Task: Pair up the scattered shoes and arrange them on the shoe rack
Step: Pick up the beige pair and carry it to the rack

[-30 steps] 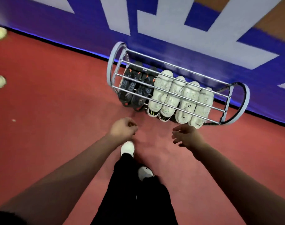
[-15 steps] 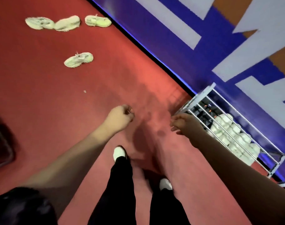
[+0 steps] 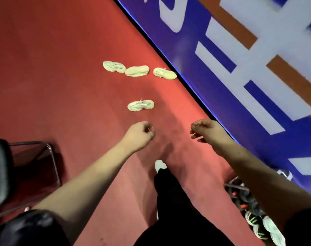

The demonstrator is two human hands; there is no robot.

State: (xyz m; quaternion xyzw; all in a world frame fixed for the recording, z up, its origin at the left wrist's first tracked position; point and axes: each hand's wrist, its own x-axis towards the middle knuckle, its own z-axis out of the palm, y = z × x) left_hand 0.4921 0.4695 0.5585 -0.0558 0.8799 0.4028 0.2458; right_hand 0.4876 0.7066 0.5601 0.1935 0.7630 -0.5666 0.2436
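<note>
Four pale, yellowish-cream shoes lie loose on the red floor (image 3: 58,71), all beyond the hands. The nearest shoe (image 3: 140,105) lies on its side just ahead of the left hand (image 3: 139,135), apart from it, with a lace end sticking up. Farther out from that hand lie three more shoes in a rough row: the left one (image 3: 114,66) and the middle one (image 3: 137,71) touch end to end, and the third (image 3: 164,73) lies by the foot of the blue wall (image 3: 213,71).

The shoe rack (image 3: 237,186) sits behind the right hand (image 3: 208,130), down beside that forearm, which hides most of it. In it are dark shoes with orange marks (image 3: 247,201) and, past them, white shoes with green and black marks (image 3: 272,229).

The left hand is curled into a fist with nothing in it. The right hand's fingers hang loosely bent, holding nothing.

Behind the left hand stands a chair (image 3: 1,172) with a black seat and metal frame. Between the forearms, a white-shod foot (image 3: 160,165) shows below black trousers.
</note>
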